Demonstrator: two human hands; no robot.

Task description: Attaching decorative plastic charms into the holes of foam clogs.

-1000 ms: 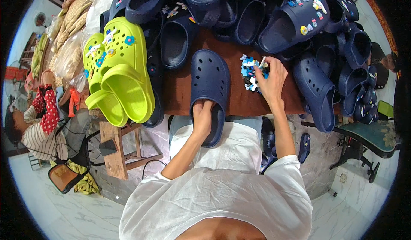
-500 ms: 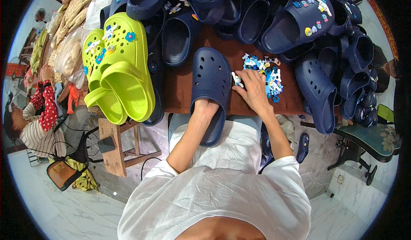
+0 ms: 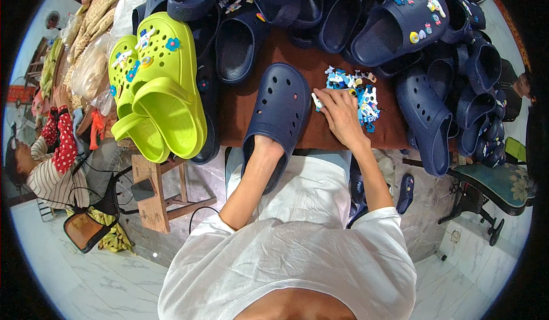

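Note:
My left hand (image 3: 267, 147) is inside a navy clog (image 3: 278, 100) and holds it up, toe pointing away; the upper hides the fingers, though skin shows through some holes. The clog is bare of charms, and its heel overhangs the near table edge. My right hand (image 3: 342, 114) is to the right of the clog, thumb and index finger closed on a small white shoe charm (image 3: 316, 101). Under and beyond its other fingers lies a pile of white, blue and black charms (image 3: 369, 106) on the brown table cover (image 3: 320, 140).
A lime-green pair of clogs (image 3: 171, 114) with charms stands at left. Many navy clogs (image 3: 400, 28) are heaped along the far side and right. A wooden stool (image 3: 150, 197) holding a phone (image 3: 142, 191) is at lower left; a chair (image 3: 492, 188) is at right. Another person (image 3: 51, 160) works far left.
The navy clog has turned with my left hand, its heel swinging left. My right hand has shifted slightly right, and the white charm has tilted at its fingertips.

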